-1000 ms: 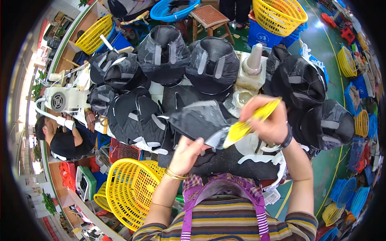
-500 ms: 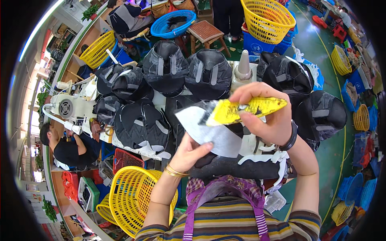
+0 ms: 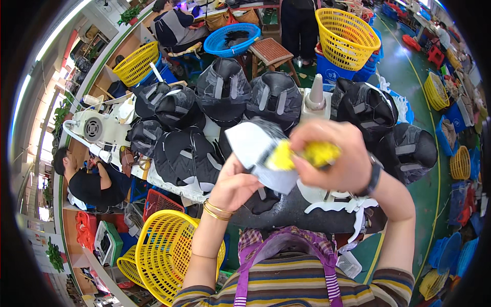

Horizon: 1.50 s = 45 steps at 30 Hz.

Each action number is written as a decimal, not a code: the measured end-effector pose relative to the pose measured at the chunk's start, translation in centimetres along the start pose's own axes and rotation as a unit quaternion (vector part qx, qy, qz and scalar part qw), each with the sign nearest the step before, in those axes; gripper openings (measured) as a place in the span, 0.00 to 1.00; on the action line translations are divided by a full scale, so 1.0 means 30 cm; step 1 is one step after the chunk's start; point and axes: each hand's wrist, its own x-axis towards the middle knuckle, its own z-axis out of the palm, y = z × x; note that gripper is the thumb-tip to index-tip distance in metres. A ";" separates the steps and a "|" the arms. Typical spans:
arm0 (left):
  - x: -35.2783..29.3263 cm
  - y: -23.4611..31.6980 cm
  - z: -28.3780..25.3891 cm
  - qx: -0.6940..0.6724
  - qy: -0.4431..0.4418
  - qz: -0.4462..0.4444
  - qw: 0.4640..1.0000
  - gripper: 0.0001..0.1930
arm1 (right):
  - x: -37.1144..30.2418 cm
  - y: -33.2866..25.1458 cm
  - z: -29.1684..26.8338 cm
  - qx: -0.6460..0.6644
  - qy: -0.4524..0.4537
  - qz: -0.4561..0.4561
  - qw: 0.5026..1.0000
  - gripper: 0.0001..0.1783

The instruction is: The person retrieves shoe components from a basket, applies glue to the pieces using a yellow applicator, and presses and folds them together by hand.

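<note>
My left hand point(image 3: 232, 187) holds a piece with a white face point(image 3: 248, 140), thumb across its near edge and fingers partly hidden beneath. A dark band crosses the piece, and its lower part looks pale grey. Closed around a yellow flat-handled brush point(image 3: 319, 152), my right hand point(image 3: 335, 158) presses or hovers over the piece's right side; blur hides whether it touches. Black shoe uppers with grey strips stand just beyond my hands, such as one upper point(image 3: 273, 100) in the middle and another point(image 3: 186, 158) to the left.
A grey cone point(image 3: 316, 92) stands upright among the uppers. White curled strips point(image 3: 348, 204) lie near the dark table edge at right. A yellow basket point(image 3: 176, 256) stands lower left. A white sewing machine point(image 3: 97, 128) and a seated person point(image 3: 87, 179) are at left; blue basin point(image 3: 231, 40) at back.
The brush and my right hand have swung nearer and lower over the white piece, blurred by motion. My left hand has shifted slightly left with the piece. The whole view has tilted a little.
</note>
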 end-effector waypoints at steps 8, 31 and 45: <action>-0.018 -0.201 -0.028 -0.292 0.086 -0.057 0.951 0.29 | -0.138 0.033 0.072 0.020 0.051 0.077 0.996 0.13; -0.100 -0.280 -0.146 -0.247 0.048 -0.030 0.967 0.34 | -0.219 0.225 0.269 0.062 0.025 0.204 0.977 0.15; -0.110 -0.247 -0.267 -0.019 0.282 -0.125 0.951 0.14 | -0.273 0.474 0.218 0.217 0.072 0.406 0.885 0.13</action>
